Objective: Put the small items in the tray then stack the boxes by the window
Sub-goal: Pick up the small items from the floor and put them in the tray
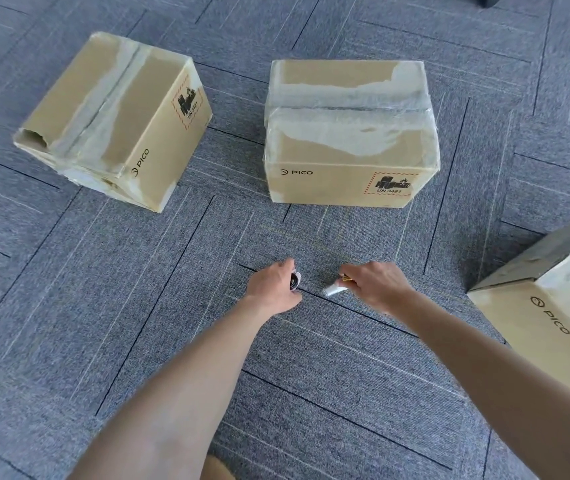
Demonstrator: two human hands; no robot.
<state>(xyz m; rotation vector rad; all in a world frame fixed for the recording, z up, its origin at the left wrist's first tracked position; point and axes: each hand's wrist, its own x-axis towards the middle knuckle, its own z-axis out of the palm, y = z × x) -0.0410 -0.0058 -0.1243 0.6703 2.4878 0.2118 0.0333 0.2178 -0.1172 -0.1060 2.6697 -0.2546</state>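
Three boxes sit on the grey carpet [68, 306]: a left box [113, 119] at the upper left of the frame, turned at an angle; a middle box [349, 133] at upper centre, its top covered with clear tape; and a right box [553, 323] cut off by the right edge. All are well apart. Low in the centre, both bare hands reach down to the floor. The left hand [273, 289] has its fingers curled around a small dark and white item [295, 281], too small to identify. The right hand [373, 285] pinches a white tube [333, 289], whose free end rests on or just above the carpet; something gold shows at the fingertips.
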